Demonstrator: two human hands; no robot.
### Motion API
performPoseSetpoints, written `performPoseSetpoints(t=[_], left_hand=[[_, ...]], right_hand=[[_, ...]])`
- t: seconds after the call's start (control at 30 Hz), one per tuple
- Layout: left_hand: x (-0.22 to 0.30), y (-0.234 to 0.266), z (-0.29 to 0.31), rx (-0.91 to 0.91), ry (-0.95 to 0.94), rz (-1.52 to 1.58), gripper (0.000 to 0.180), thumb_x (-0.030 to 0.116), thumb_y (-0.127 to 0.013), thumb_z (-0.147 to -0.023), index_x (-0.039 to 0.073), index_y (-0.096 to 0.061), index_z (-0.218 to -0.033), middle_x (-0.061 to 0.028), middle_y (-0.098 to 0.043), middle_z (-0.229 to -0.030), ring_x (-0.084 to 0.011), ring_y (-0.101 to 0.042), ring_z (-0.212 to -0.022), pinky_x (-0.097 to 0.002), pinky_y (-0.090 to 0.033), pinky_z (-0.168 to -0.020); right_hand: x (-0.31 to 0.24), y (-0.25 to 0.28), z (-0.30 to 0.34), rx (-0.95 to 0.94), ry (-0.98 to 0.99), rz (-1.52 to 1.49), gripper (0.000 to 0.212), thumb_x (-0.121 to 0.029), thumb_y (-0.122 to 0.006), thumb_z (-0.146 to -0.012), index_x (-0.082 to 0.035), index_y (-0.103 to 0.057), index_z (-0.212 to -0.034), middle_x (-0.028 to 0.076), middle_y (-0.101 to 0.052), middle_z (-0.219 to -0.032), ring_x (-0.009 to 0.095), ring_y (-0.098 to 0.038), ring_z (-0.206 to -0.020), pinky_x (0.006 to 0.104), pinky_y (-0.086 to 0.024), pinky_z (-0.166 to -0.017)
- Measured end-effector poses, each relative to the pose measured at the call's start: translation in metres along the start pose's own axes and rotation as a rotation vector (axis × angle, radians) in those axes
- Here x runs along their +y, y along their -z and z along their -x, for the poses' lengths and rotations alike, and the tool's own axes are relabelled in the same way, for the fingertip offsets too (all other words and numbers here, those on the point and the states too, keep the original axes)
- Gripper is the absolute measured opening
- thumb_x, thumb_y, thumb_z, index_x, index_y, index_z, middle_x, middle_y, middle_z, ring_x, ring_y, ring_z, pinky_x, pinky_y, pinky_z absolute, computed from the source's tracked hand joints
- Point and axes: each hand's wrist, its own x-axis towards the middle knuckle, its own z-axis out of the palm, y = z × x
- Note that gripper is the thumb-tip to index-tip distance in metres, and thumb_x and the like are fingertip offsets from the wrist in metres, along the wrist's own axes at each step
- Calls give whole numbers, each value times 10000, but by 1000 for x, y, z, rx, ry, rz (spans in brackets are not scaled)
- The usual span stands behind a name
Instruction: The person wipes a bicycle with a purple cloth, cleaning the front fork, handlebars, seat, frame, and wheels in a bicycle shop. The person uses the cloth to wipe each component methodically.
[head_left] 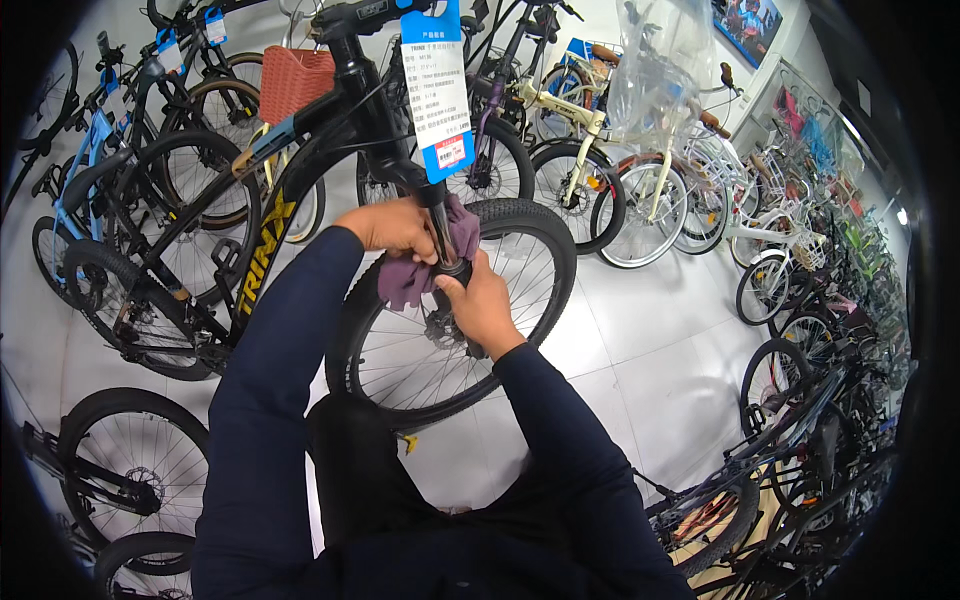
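A black mountain bike [305, 165] stands in front of me, its front wheel [563, 270] turned below my hands. Around the front fork's shiny tube [441, 226] is a purple cloth [406, 283], bunched on both sides. My left hand [392, 228] has its fingers curled on the cloth at the upper part of the tube. Lower down, my right hand [482, 305] wraps round the black fork leg, thumb in front, touching the cloth's edge. Part of the cloth is hidden behind the fork and my fingers. A blue and white paper tag [436, 95] hangs from the handlebar above.
Several bikes stand close on the left, among them a light blue one [88, 165]. A red basket [297, 84] sits behind the frame. A cream bike [585, 135] and more bikes line the back and right. Pale floor tiles [640, 345] lie to the right of the wheel.
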Motion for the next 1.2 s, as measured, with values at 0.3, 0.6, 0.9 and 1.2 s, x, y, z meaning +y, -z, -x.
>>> performPoseSetpoints(t=[0.3,0.6,0.9,1.2], left_hand=[[-3,-3,-10,80,-135,-296,317,158,-761,-736,145,-831,-1044,-94,-792,-971,-289,-735,-872,-377,-574,-791],[-14,-25,25,828,-4,-432,232,84,-727,-823,58,-776,-1049,-165,-744,-1085,-391,-699,-955,-429,-552,-871],[-29,-60,54,1479,51,5,211,92,-622,-935,-17,-665,-1110,-232,-734,-994,-394,-721,-937,-425,-562,-845],[-14,-90,-11,1110,-242,-317,171,36,-622,-892,59,-725,-1027,-150,-725,-963,-392,-653,-938,-467,-527,-832]], right_hand=[[2,4,0,-19,19,-4,471,-267,-758,-920,41,-529,-1194,307,-704,-1002,515,-671,-977,536,-521,-837],[6,1,-2,-18,-25,43,475,-277,-776,-915,48,-547,-1174,318,-702,-974,527,-667,-954,541,-517,-836],[3,2,-1,-31,-20,-70,441,-230,-755,-931,16,-538,-1226,290,-713,-979,509,-673,-959,530,-520,-826],[9,-3,0,22,-4,-79,463,-253,-761,-911,-2,-562,-1245,289,-717,-970,491,-689,-968,515,-531,-837]])
